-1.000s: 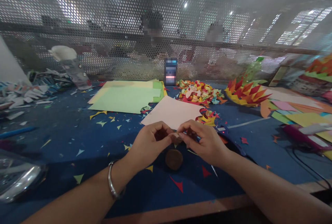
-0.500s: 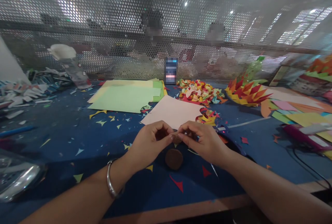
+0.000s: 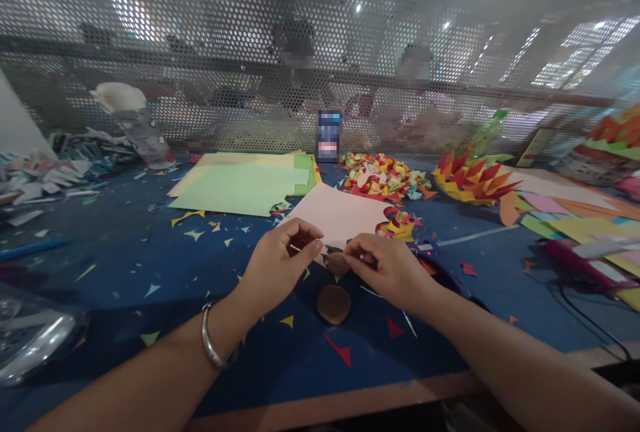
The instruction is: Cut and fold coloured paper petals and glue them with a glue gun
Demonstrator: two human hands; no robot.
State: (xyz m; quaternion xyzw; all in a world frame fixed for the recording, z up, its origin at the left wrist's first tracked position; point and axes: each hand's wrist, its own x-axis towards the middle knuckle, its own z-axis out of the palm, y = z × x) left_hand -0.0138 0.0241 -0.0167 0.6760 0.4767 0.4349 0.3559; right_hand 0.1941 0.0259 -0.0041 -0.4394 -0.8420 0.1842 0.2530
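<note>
We pinch brown piece [image 3: 338,263] in right hand [image 3: 395,265], over blue table [image 3: 270,365]; left hand [image 3: 273,262], grip narrowly parted, just beside it. Brown disc [image 3: 334,304] lies on table, nearer us.

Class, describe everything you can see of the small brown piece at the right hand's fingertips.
The small brown piece is plain and dull-surfaced, with a rounded near edge. It could be paper, but its material is not certain. The right hand pinches its right end; the left hand is apart from it. In the view it lies between a pale pink sheet and a round brown disc. Whether it touches the table is unclear.
</note>
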